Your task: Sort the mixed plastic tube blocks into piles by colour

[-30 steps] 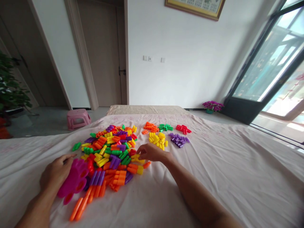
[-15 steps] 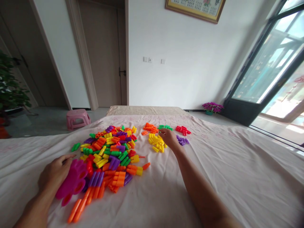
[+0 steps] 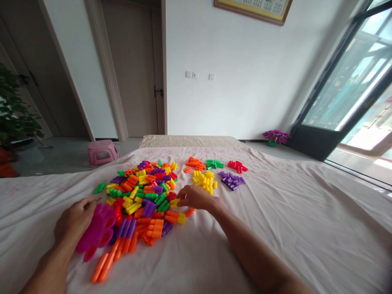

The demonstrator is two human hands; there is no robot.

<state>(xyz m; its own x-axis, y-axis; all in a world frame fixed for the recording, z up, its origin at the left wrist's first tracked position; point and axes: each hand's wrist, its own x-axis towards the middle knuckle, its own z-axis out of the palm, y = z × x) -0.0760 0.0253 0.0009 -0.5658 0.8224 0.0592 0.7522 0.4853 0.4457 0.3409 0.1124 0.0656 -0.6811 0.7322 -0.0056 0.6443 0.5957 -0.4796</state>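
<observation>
My right hand [image 3: 197,198] is at the right edge of a mixed heap of plastic bullet-shaped building blocks [image 3: 150,196]. Its fingertips close around the right end of a yellow block [image 3: 174,203] lying there. My left hand [image 3: 75,218] rests on the cloth at the heap's left, beside a magenta paw-shaped piece [image 3: 94,232], fingers partly stretched and apart. Beyond my right hand lie groups sorted by colour: yellow blocks [image 3: 205,179], orange blocks [image 3: 195,163], green blocks [image 3: 214,164], red blocks [image 3: 238,166] and purple blocks [image 3: 232,181].
A pale cloth [image 3: 275,228] with folds covers the table. Orange sticks [image 3: 104,265] jut from the heap's near side. On the floor stand a pink stool [image 3: 103,153], a potted plant [image 3: 18,110] and magenta flowers [image 3: 276,137]. A wall and doors are behind.
My right hand has come back from the sorted groups, moving left and nearer to the heap's right edge. The green and purple groups are now uncovered. My left hand has hardly moved.
</observation>
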